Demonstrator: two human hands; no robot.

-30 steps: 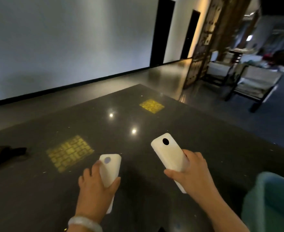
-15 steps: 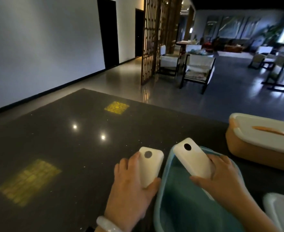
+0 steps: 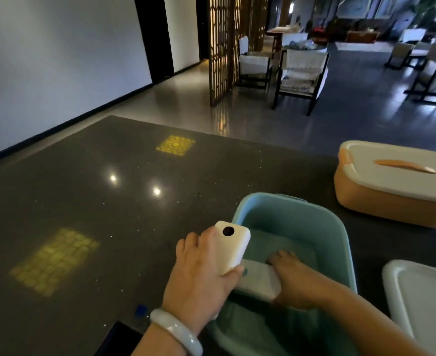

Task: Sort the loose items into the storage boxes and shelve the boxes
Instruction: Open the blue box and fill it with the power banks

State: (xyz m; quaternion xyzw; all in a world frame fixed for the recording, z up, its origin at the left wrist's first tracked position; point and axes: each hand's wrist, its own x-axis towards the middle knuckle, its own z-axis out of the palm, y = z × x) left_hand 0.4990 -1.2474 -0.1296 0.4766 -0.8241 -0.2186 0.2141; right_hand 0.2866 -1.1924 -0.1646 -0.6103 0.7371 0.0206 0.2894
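Note:
An open teal storage box point(image 3: 286, 209) stands on the dark table in front of me. My left hand point(image 3: 199, 276) grips a white power bank point(image 3: 233, 246) with a dark round spot, held at the box's left rim. My right hand point(image 3: 295, 280) is down inside the box, holding a second white power bank point(image 3: 256, 280) low near the box's bottom. A pale bangle point(image 3: 176, 332) circles my left wrist.
An orange storage box with a white lid point(image 3: 391, 183) sits at the right rear of the table. A loose white lid point(image 3: 422, 296) lies at the right edge. Yellow light patches point(image 3: 55, 260) mark the table point(image 3: 83, 201). Chairs point(image 3: 301, 70) and a wooden screen stand beyond.
The view swung right and down toward the teal box. My right hand lowered its power bank from above the rim into the box. My left hand moved to the box's left rim.

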